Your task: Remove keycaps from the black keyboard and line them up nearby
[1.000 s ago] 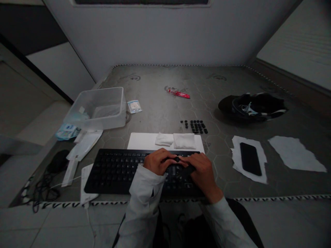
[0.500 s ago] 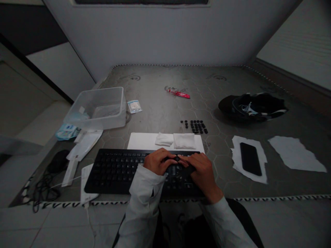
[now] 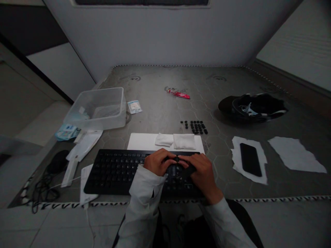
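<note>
A black keyboard (image 3: 116,170) lies along the table's front edge. Over its right part my left hand (image 3: 158,162) is closed, thumb and index fingertips pinching a small black keycap (image 3: 177,158). From the other side the fingertips of my right hand (image 3: 203,168) meet the same keycap. Tucked in my right hand is a flat black tool (image 3: 188,171), pointing down-left over the keys; its exact kind is unclear. Loose black keycaps (image 3: 198,126) stand in rows beyond the keyboard. Two folded white cloths, one left (image 3: 164,140) and one right (image 3: 184,141), rest on a white sheet (image 3: 141,140).
At left are a clear plastic box (image 3: 100,110), a small packet (image 3: 134,106), a black mouse (image 3: 59,161) with its cable and a white power strip (image 3: 86,182). A red-handled item (image 3: 178,93) lies far back. A black helmet (image 3: 253,107) and a phone (image 3: 250,159) on paper are at right.
Almost nothing differs. Both hands stay at the same spot above the keyboard, with only a very slight shift of the fingers and the black tool.
</note>
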Action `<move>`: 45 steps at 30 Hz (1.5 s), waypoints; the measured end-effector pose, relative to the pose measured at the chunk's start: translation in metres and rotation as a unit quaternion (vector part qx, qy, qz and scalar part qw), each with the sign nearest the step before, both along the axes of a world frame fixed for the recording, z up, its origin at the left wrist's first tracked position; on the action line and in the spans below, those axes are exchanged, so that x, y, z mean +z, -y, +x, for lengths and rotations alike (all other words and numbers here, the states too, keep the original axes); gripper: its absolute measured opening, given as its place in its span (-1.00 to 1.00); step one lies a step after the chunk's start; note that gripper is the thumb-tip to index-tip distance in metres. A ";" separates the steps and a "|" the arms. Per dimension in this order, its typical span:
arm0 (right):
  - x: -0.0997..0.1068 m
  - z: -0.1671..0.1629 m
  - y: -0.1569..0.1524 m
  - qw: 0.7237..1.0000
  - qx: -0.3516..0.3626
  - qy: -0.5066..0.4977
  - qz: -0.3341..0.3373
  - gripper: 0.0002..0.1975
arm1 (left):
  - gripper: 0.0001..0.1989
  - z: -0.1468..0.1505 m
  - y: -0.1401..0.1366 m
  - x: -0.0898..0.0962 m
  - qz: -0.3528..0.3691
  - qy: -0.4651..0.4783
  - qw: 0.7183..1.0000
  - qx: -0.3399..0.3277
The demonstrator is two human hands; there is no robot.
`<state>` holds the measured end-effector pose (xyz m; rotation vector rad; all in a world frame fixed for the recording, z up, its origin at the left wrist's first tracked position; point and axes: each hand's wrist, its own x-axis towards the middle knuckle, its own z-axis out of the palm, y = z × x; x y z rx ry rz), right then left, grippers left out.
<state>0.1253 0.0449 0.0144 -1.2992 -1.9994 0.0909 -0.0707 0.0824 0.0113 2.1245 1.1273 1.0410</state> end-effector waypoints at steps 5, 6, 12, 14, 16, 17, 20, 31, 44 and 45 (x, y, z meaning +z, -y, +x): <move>0.001 -0.001 -0.001 1.000 0.001 -0.007 0.000 -0.83 | -0.89 -0.003 -0.001 -0.001 -0.002 -0.027 1.000 -0.004; 0.001 -0.001 -0.001 1.000 -0.001 -0.005 -0.002 -0.82 | -0.88 -0.003 -0.001 -0.002 0.002 -0.032 0.999 -0.005; 0.001 -0.003 -0.002 1.000 -0.011 -0.007 -0.002 -0.81 | -0.84 -0.003 -0.001 -0.004 0.008 -0.035 0.999 0.009; 0.002 -0.003 -0.002 1.000 -0.014 -0.013 -0.003 -0.81 | -0.84 -0.003 -0.001 -0.004 0.014 -0.038 0.999 0.012; 0.003 -0.004 -0.002 1.000 -0.015 -0.019 -0.003 -0.81 | -0.83 -0.002 -0.001 -0.003 0.017 -0.044 0.999 0.007; 0.003 -0.004 -0.002 1.000 -0.015 -0.021 -0.003 -0.81 | -0.83 -0.002 -0.001 -0.003 0.019 -0.046 0.999 0.006; 0.004 -0.004 -0.003 1.000 -0.017 -0.024 -0.003 -0.80 | -0.83 -0.001 -0.001 -0.001 0.023 -0.040 0.999 0.015; 0.006 -0.007 -0.006 0.997 -0.053 -0.057 -0.027 -0.80 | -0.84 -0.001 -0.002 0.001 0.022 -0.063 0.998 0.021; 0.010 -0.009 -0.003 0.995 -0.036 -0.083 -0.049 -0.84 | -0.86 -0.001 -0.003 -0.002 0.025 -0.088 0.996 0.016; 0.010 -0.009 -0.003 0.995 -0.034 -0.083 -0.053 -0.84 | -0.87 -0.001 -0.003 -0.002 0.024 -0.086 0.996 0.014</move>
